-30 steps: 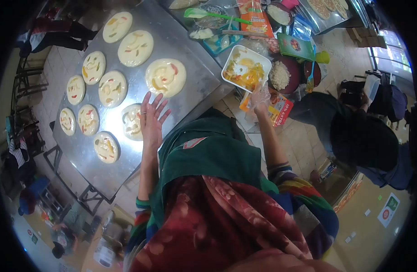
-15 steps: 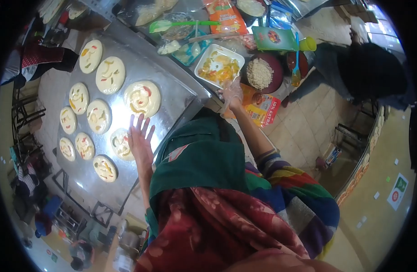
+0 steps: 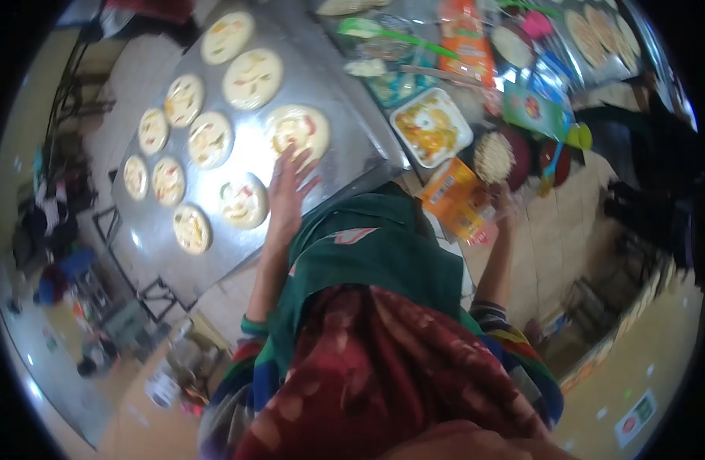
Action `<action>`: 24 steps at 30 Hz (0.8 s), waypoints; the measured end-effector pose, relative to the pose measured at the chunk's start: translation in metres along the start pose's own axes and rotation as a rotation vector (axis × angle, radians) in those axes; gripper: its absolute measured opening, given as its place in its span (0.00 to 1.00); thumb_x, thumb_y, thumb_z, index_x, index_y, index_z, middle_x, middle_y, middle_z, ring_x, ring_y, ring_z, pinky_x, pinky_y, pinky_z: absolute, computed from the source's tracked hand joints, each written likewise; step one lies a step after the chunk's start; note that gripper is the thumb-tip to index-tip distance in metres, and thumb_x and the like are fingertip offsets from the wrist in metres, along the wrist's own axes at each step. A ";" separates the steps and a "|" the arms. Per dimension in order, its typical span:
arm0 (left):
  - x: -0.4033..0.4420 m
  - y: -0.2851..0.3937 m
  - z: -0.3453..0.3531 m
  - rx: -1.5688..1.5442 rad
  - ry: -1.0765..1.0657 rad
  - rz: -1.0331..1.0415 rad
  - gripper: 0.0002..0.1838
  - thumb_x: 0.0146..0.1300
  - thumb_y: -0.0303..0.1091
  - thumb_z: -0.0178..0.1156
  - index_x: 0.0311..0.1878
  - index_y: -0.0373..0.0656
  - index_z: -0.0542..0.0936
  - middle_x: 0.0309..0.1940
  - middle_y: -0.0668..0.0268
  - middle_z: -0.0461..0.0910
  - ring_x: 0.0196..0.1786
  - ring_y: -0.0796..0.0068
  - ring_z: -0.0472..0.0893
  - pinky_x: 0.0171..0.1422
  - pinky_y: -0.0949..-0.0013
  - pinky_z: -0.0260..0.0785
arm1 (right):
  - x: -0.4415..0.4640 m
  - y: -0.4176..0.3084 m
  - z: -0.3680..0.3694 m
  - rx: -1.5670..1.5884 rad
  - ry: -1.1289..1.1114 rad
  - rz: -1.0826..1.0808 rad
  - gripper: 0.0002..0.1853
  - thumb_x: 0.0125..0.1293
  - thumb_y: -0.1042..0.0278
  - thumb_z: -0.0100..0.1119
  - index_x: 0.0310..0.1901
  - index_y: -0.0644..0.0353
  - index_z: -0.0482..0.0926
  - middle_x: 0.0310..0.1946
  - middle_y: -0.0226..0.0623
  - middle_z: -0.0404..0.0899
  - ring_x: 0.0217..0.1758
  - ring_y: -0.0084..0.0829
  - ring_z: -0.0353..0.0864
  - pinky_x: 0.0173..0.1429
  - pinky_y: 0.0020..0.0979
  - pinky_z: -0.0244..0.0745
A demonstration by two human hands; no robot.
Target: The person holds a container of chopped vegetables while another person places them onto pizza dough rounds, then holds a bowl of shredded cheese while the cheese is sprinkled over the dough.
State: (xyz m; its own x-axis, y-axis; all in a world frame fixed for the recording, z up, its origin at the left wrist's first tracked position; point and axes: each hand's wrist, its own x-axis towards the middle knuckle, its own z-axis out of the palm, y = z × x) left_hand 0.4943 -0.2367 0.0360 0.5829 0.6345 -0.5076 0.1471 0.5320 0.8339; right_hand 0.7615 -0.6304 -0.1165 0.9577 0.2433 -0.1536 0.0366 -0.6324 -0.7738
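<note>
My left hand (image 3: pixel 291 188) has its fingers spread, the fingertips at the lower edge of a topped dough round (image 3: pixel 300 132). Several more dough rounds with coloured strips, one of them the round (image 3: pixel 243 201) beside that hand, lie on the metal tray (image 3: pixel 237 257). My right hand (image 3: pixel 506 205), in a clear plastic glove, is blurred at the right end of an orange packet (image 3: pixel 453 198); its fingers cannot be made out. Just above are a white tub (image 3: pixel 431 127) of yellow-orange strips and a dark red bowl holding pale grated food (image 3: pixel 494 157).
A green spatula (image 3: pixel 398 38), an orange bag (image 3: pixel 467 38), a green packet (image 3: pixel 532 113) and a lime cup (image 3: pixel 580 136) crowd the upper right. Another tray (image 3: pixel 598 70) holds flat dough. People in dark clothes stand at the far right and upper left.
My right hand has moved from the white tub to the right, towards the bowl and packet. My left hand has come up to the large dough round. The view has shifted.
</note>
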 end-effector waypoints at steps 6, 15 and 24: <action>0.004 -0.002 0.004 -0.068 -0.018 -0.026 0.25 0.74 0.46 0.43 0.69 0.47 0.60 0.63 0.56 0.69 0.63 0.62 0.71 0.63 0.58 0.66 | 0.022 0.033 -0.004 -0.281 -0.157 -0.283 0.12 0.64 0.65 0.57 0.38 0.68 0.76 0.28 0.40 0.82 0.32 0.32 0.82 0.42 0.32 0.79; -0.001 -0.005 0.021 -0.056 -0.417 -0.057 0.33 0.72 0.53 0.46 0.74 0.53 0.50 0.65 0.58 0.64 0.66 0.66 0.66 0.66 0.58 0.63 | -0.012 -0.128 -0.011 0.156 -0.140 0.091 0.23 0.68 0.55 0.50 0.52 0.69 0.73 0.46 0.53 0.79 0.47 0.42 0.80 0.50 0.40 0.75; -0.022 -0.011 -0.043 -0.139 -0.210 0.172 0.36 0.70 0.47 0.50 0.73 0.40 0.50 0.68 0.55 0.58 0.70 0.66 0.59 0.74 0.66 0.49 | -0.082 -0.250 0.130 -0.511 -0.526 -0.444 0.33 0.68 0.45 0.45 0.61 0.69 0.66 0.48 0.63 0.76 0.53 0.59 0.75 0.56 0.47 0.70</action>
State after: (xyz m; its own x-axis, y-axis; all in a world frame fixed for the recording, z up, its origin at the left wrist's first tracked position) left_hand 0.4460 -0.2321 0.0288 0.7444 0.5999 -0.2932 -0.0704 0.5072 0.8589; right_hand 0.6363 -0.3969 0.0098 0.5720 0.7762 -0.2651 0.6218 -0.6211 -0.4770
